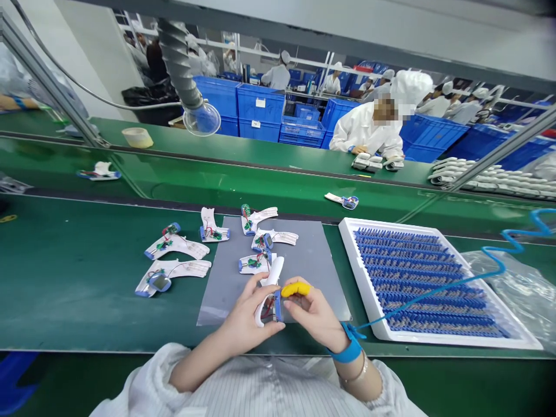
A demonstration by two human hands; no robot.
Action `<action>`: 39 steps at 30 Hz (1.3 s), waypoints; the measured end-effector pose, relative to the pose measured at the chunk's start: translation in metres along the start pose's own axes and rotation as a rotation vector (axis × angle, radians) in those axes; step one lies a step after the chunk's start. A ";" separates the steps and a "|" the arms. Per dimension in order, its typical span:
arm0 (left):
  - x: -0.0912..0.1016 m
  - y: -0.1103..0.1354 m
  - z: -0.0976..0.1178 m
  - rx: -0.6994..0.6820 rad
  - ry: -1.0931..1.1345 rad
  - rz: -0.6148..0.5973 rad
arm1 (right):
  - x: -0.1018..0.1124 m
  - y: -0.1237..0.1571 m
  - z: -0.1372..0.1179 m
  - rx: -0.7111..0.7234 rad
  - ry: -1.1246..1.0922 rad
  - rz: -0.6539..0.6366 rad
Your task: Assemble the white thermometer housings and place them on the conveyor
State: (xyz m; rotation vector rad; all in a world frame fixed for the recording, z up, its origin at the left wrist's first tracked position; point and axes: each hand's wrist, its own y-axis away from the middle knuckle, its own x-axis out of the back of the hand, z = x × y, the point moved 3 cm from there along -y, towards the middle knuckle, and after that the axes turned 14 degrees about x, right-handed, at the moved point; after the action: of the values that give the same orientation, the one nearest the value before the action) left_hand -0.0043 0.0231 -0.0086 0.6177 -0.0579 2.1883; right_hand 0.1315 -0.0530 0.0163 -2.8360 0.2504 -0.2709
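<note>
My left hand (247, 313) is closed round a white device housing (270, 272), a curved handle-shaped half shell with a blue end part and red wires inside. It is tilted on its side above the grey mat (313, 260). My right hand (315, 313) wears a yellow finger cot (296, 288) on one finger. Its finger and thumb are pinched at the blue part's right edge; the exact contact is partly hidden. Just beyond my hands lies another open housing (253, 264) with a green circuit board, and further similar housings (259, 219) rest at the mat's far edge.
To the right stands a white foam tray (369, 313) with rows of blue parts. A blue coiled cord (438, 298) runs over it to my wristband (348, 346). More housings (174, 277) lie left. A plastic bag (512, 284) lies far right. Across the bench a co-worker (369, 127) sits.
</note>
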 end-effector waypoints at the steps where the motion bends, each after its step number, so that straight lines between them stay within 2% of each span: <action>1: 0.000 0.000 0.001 -0.003 -0.044 0.027 | 0.001 0.000 -0.002 0.019 0.085 -0.011; 5: 0.001 -0.002 0.002 0.000 -0.249 0.115 | 0.000 -0.002 -0.010 0.047 0.418 -0.084; 8: 0.001 -0.002 0.002 0.008 -0.235 0.089 | 0.001 -0.002 -0.007 -0.008 0.516 -0.091; 10: 0.001 -0.001 0.001 0.012 -0.103 0.040 | 0.003 -0.003 -0.001 -0.058 0.430 -0.058; 14: -0.001 -0.001 -0.003 0.036 0.105 -0.068 | 0.003 -0.002 0.014 -0.259 -0.183 -0.036; 15: -0.002 -0.001 -0.004 0.041 0.119 -0.086 | 0.002 -0.001 0.017 -0.307 -0.302 -0.032; 17: -0.003 -0.002 -0.005 0.050 0.117 -0.087 | 0.000 0.001 0.020 -0.360 -0.408 -0.026; 22: -0.005 -0.002 -0.006 0.098 0.054 0.031 | -0.006 0.003 0.024 -0.360 -0.420 -0.022; 27: -0.008 -0.001 -0.007 0.083 -0.022 0.111 | -0.014 0.001 0.023 -0.367 -0.430 -0.028; 36: -0.010 0.002 0.002 -0.035 -0.069 0.101 | -0.027 0.001 0.021 -0.354 -0.491 -0.085; 38: -0.009 0.001 0.004 -0.048 0.001 0.084 | -0.022 0.002 0.017 -0.337 -0.421 -0.128; 39: -0.008 0.000 0.004 -0.031 0.071 0.061 | -0.014 0.000 0.015 -0.315 -0.318 -0.165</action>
State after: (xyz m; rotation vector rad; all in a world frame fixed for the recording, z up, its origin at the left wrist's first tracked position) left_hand 0.0016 0.0166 -0.0089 0.5261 -0.0745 2.2625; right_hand 0.1212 -0.0468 0.0003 -3.1567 -0.0113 0.2071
